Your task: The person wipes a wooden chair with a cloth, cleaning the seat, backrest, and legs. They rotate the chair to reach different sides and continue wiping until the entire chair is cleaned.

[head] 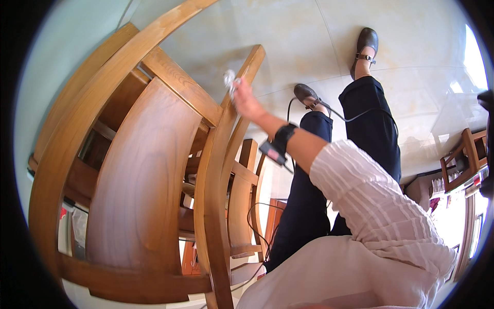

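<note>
My right hand [246,101] is shut on a crumpled whitish-grey cloth [230,81]. The hand and cloth are at a post of a wooden chair [252,63], on its upper part in the picture; blur hides exactly how they touch. The chair's broad curved back panel [142,177] fills the left side of the view, between two long curved posts. A black strap with a small box [274,151] and a cable sits round my right forearm. My left hand is out of view.
A second wooden chair [239,208] stands just beyond the near one. Black cable [361,115] hangs across my legs, with more beside the chairs. My shoes [367,42] are on pale glossy floor tiles [293,34]. Another piece of wooden furniture [469,154] is at the far right.
</note>
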